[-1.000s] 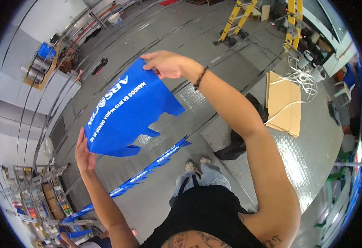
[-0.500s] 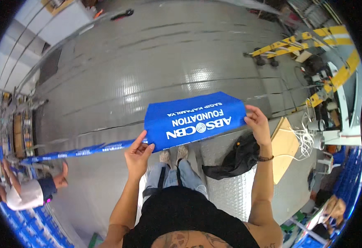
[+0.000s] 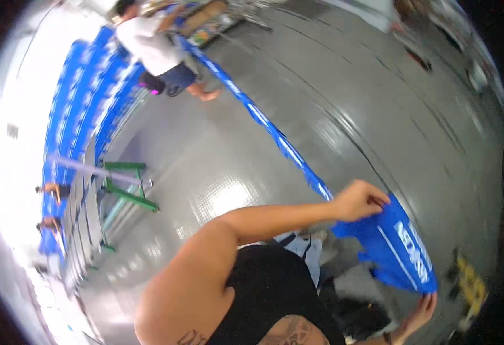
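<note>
A blue banner (image 3: 401, 247) with white lettering hangs low at the right, stretched between my two hands. My left hand (image 3: 358, 201) grips its upper corner, the arm reaching across from my shoulder. My right hand (image 3: 421, 310), a dark band on its wrist, holds the lower corner near the picture's bottom edge. From my left hand a long narrow blue strip (image 3: 263, 121) of the same banner runs away across the grey floor (image 3: 344, 86) toward the top. My black top and light trousers show below the arm.
A person in a white shirt (image 3: 148, 40) bends over at the strip's far end, at the top left. Rows of blue seats (image 3: 73, 115) line the left side. A green metal frame (image 3: 125, 192) stands beside them. The picture is motion-blurred.
The view has swung to the left. The banner, held wide in front of me before, now sits low at my right, still in both hands. The seats and the other person came into view.
</note>
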`<act>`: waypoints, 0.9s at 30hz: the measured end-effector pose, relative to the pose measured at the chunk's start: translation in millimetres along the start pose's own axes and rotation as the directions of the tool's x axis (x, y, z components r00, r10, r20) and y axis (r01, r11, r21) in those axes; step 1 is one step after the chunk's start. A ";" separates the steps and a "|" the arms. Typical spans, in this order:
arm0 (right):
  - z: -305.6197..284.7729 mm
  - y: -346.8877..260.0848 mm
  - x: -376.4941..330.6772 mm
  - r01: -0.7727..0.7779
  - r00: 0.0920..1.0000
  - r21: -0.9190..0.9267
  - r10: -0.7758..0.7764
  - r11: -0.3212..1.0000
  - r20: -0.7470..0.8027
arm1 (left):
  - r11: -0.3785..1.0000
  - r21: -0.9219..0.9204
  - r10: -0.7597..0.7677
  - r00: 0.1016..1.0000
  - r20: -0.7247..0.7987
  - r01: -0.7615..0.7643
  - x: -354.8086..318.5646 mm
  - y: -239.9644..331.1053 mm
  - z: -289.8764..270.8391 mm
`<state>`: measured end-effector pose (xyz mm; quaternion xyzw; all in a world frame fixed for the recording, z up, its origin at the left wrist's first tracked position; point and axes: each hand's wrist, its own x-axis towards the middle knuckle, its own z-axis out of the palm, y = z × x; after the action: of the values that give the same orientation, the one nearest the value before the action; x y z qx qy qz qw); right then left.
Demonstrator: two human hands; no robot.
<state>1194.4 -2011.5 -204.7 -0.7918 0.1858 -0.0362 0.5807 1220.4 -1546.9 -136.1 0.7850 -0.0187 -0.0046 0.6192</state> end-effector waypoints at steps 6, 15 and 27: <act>7.7 -11.1 -3.3 0.187 0.975 0.023 -0.183 0.982 -0.127 | 0.981 0.003 0.190 0.973 0.128 -0.192 5.0 -14.2 -14.6; 14.2 109.0 65.3 0.143 0.957 -0.011 -0.141 0.990 -0.252 | 0.779 0.489 -0.474 0.879 0.050 0.392 -123.1 -188.3 -232.6; -36.8 194.5 100.4 -0.099 0.632 -0.449 -0.292 0.888 -0.718 | 0.438 0.899 -0.711 0.604 0.359 -0.018 -36.4 -515.0 -277.9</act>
<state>1228.6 -2128.5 -390.2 -0.8201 0.3739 -0.3576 0.2444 1204.7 -1155.8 -572.7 0.8929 -0.0731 -0.4359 0.0856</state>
